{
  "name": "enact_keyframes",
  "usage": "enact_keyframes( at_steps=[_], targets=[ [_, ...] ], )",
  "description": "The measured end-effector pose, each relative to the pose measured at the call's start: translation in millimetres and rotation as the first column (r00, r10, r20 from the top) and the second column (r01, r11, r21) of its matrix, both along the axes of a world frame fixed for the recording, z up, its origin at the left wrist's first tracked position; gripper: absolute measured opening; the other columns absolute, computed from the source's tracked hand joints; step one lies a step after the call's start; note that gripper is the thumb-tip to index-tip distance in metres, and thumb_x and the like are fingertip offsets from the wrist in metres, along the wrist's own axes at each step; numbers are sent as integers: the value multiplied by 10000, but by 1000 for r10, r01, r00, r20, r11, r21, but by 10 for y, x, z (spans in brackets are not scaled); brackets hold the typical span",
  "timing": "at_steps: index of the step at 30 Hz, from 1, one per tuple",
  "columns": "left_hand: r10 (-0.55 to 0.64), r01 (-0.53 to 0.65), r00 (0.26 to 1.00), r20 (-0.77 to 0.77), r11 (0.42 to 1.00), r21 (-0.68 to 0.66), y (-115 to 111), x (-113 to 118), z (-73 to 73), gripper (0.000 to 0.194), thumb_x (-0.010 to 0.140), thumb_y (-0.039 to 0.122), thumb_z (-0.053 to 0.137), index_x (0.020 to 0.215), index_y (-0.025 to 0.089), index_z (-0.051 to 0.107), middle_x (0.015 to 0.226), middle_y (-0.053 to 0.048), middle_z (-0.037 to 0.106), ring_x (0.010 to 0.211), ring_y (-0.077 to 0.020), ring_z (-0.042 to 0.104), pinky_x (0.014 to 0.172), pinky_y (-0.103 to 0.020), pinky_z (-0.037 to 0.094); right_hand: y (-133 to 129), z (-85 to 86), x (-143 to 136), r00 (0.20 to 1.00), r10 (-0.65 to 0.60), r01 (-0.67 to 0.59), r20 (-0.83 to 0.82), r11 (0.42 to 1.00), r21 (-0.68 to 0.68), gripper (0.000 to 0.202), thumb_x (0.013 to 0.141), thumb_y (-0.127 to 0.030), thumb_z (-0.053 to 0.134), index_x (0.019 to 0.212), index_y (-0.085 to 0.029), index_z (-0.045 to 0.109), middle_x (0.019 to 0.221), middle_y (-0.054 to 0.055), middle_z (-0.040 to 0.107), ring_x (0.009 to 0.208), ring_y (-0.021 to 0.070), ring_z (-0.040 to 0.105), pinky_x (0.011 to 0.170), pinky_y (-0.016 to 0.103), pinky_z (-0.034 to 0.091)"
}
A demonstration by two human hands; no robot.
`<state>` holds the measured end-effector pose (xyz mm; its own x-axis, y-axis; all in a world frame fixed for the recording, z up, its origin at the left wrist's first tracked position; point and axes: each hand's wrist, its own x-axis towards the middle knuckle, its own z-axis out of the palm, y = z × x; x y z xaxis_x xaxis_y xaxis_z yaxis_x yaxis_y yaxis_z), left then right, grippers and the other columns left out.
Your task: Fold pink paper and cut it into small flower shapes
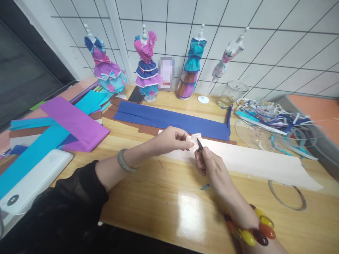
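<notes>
Centre frame: left hand (173,139) pinches a small pale piece (196,136). Right hand (215,166), fingers wrapped round scissors (200,144), points just beside it. Risk: a slip could nick the left hand; dipping scissors might snag the strip (254,157) beneath, centre-right.

You have a glossy wooden tabletop (143,197), metal-bladed scissors (199,145) and a matt, papery pale-pink strip (254,159).
</notes>
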<state>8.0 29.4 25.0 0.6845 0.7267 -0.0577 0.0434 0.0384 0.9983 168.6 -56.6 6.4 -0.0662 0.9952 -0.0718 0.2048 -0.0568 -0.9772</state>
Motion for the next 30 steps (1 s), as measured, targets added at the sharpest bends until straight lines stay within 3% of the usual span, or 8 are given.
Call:
enact_keyframes(
  at_steps=[12,20,30],
  targets=[
    [-29,30,999,-43,999,21,44,-38,-4,210,698,312,641,693,107,597,673,-27,603,649,-88,546,628,-219,403,13,-17,6,999,27,-27,20,1000,6,426,928,-489,268,666,-190,424,540,-46,302,483,106,275,452,244,233],
    [5,3,997,71,994,-107,-15,34,-36,264,711,362,636,748,105,595,731,-44,600,668,-92,548,637,-234,437,17,-10,-9,999,-31,30,-35,999,-28,451,886,-568,291,668,-197,427,535,-54,271,459,106,258,437,250,208],
    [20,-20,998,52,1000,-1,-84,91,-84,207,729,313,605,741,107,614,706,-30,619,670,-89,542,657,-221,419,9,-39,-41,992,-11,5,-123,999,-43,429,904,-540,286,740,-183,460,556,-59,241,472,98,215,438,252,174]
  ],
)
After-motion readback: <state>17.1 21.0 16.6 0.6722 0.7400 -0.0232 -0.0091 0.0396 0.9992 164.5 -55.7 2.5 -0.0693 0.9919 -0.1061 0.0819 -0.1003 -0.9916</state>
